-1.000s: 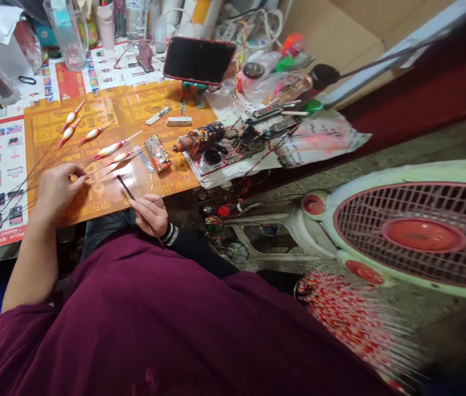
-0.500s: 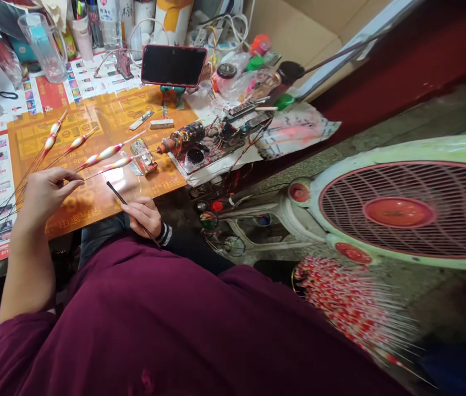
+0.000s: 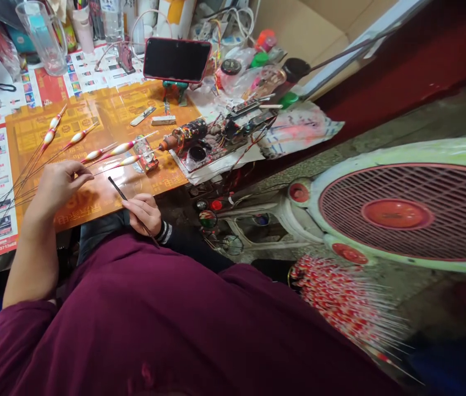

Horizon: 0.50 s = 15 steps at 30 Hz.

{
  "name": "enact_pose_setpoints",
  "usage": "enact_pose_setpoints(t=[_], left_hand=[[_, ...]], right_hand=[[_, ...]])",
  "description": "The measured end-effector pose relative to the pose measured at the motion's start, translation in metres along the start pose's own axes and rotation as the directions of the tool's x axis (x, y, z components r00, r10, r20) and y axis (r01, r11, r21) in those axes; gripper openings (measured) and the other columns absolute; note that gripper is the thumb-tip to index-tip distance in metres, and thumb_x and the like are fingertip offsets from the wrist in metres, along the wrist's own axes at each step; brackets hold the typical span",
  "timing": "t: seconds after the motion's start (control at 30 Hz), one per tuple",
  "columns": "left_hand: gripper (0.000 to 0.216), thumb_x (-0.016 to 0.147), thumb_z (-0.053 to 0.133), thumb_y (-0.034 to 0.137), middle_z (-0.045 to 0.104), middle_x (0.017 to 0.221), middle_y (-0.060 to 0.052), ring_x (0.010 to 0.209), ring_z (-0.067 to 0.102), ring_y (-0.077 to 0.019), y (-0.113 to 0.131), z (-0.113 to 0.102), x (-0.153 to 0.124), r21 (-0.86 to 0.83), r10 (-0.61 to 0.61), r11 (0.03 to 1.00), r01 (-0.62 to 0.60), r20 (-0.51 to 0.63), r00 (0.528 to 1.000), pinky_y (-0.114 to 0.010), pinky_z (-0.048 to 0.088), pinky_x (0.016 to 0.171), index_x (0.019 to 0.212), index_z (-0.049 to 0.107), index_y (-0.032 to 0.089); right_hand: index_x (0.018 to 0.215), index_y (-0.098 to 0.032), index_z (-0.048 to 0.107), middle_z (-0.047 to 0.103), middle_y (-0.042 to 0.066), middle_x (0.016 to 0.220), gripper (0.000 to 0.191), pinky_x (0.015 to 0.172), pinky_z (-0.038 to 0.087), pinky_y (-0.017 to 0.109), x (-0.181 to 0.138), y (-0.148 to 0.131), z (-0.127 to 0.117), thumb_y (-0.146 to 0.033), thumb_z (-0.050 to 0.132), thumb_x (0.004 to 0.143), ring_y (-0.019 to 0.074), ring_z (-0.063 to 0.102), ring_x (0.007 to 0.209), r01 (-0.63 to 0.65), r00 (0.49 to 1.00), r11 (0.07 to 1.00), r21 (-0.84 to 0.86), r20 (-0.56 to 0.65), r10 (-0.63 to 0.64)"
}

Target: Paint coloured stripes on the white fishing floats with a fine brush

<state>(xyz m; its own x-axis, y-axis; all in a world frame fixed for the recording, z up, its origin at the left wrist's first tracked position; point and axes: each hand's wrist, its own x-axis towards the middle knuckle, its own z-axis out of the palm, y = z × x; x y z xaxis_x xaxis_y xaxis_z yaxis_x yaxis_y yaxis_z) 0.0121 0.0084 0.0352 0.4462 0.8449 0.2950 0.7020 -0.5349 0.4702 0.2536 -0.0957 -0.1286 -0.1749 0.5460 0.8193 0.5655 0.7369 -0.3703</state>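
Observation:
My left hand (image 3: 60, 184) is closed in a pinch on the thin stem of a fishing float (image 3: 127, 160), whose white body has yellow and magenta bands. The float points right, and its tip reaches the paint-stained block (image 3: 147, 159). A similar float (image 3: 120, 149) lies alongside, just above it; whether this hand also holds that one I cannot tell. My right hand (image 3: 145, 213) grips a slim dark paintbrush (image 3: 118, 189) near the table's front edge. The brush tip is below the float, apart from it. More floats, one short float (image 3: 93, 155) among them, rest above my left hand.
A paint-spattered motor device (image 3: 189, 132) with a small black cup (image 3: 197, 155) stands at the table's right. Behind are a propped phone (image 3: 177, 59), a glass mug (image 3: 47, 41) and paint jars. A fan (image 3: 398, 213) and a bundle of red floats (image 3: 340, 297) are at right.
My left hand has moved slightly right, and the pinched float with it. The neighbouring float has also shifted right. My right hand and the brush are nearly still; the view has tilted a little.

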Motion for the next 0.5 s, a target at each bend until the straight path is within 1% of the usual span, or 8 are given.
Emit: enact_pose_setpoints(t=[0.1,0.17,0.3,0.4,0.5], left_hand=[[0.015,0.088,0.073,0.037,0.075,0.072,-0.003,0.063,0.062,-0.0191,-0.003,0.008,0.002,0.0,0.008,1.0,-0.008,-0.007,1.0,-0.033,0.045,0.062,0.079,0.08,0.026],[0.014,0.088,0.074,0.034,0.076,0.074,-0.005,0.065,0.064,-0.0191,-0.005,0.013,0.002,-0.023,-0.012,1.0,0.013,0.006,1.0,-0.033,0.047,0.063,0.081,0.081,0.024],[0.012,0.088,0.074,0.03,0.077,0.074,-0.005,0.066,0.065,-0.0181,-0.005,0.017,0.0,-0.096,-0.062,0.993,0.066,0.045,0.997,-0.033,0.049,0.065,0.084,0.082,0.022],[0.011,0.088,0.075,0.029,0.078,0.079,-0.005,0.07,0.067,-0.0176,0.002,0.014,-0.002,-0.114,-0.118,0.985,0.129,0.093,0.989,-0.032,0.049,0.068,0.085,0.081,0.02],[0.01,0.088,0.076,0.026,0.079,0.084,-0.005,0.075,0.068,-0.0174,0.01,0.01,-0.003,-0.115,-0.176,0.974,0.193,0.144,0.974,-0.03,0.047,0.072,0.087,0.082,0.019]], right_hand=[[0.133,-0.018,0.074,0.081,0.012,0.114,0.038,0.095,0.066,0.047,0.001,-0.003,-0.003,-0.023,0.049,0.105,0.0251,0.071,0.105,-0.034,0.998,0.999,-0.042,0.05,0.036],[0.131,-0.018,0.075,0.081,0.012,0.115,0.037,0.094,0.067,0.047,0.0,-0.005,-0.005,-0.024,0.049,0.105,0.0251,0.071,0.105,-0.06,0.995,0.996,-0.069,0.071,0.065],[0.132,-0.017,0.075,0.081,0.012,0.117,0.036,0.094,0.065,0.045,0.001,-0.008,-0.007,-0.023,0.051,0.106,0.0246,0.07,0.106,-0.062,0.996,0.995,-0.079,0.056,0.066],[0.136,-0.016,0.073,0.081,0.012,0.119,0.036,0.095,0.064,0.043,0.003,-0.012,-0.008,-0.021,0.054,0.105,0.0246,0.07,0.107,-0.031,0.999,0.995,-0.099,0.016,0.033],[0.143,-0.017,0.068,0.08,0.012,0.121,0.041,0.097,0.063,0.042,0.005,-0.016,-0.009,-0.018,0.055,0.105,0.0246,0.069,0.11,-0.017,1.0,0.995,-0.097,0.007,0.018]])
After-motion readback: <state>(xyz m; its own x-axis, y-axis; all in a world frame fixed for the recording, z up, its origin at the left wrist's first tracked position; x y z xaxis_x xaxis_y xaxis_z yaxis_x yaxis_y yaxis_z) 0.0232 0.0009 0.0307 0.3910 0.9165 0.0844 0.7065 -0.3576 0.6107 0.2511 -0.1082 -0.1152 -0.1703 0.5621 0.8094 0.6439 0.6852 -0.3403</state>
